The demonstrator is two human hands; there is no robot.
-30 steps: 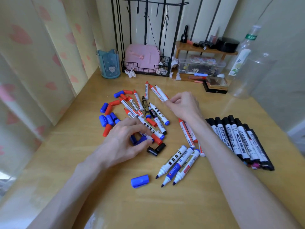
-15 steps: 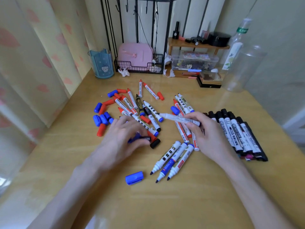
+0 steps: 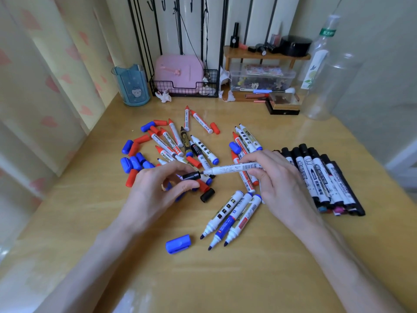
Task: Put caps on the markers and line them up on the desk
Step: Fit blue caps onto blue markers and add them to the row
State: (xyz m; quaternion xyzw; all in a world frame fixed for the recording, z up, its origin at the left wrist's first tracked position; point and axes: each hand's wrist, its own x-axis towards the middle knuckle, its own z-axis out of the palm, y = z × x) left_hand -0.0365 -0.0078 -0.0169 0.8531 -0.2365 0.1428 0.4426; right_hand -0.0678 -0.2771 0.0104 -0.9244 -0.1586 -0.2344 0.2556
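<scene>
Containers, as I log them from my station:
- Black wire basket [image 3: 185, 90], back of the wooden desk [image 3: 248, 279]: holds a pink hard case [image 3: 179, 71].
- Translucent blue plastic cup [image 3: 133, 86], left of the basket: I cannot tell what it holds.
- Clear lidded plastic box [image 3: 261, 81] under a small wooden shelf: mixed small items, too small to tell.

Task items:
- White-barrelled whiteboard marker [image 3: 232, 169]: uncapped and level above mid-desk. The right hand [image 3: 277, 184] has its fingers curled round the barrel.
- Black plastic cap [image 3: 191, 176]: pinched in the left hand [image 3: 158, 193] fingers, open end at the marker's tip.
- Row of black-capped markers [image 3: 322, 177]: side by side on the right.
- Three uncapped blue-ended markers [image 3: 232, 215]: near the front, tips toward me.
- Loose blue cap [image 3: 178, 243]: beside them.
- Red and blue markers and caps: scattered centre-left.
</scene>
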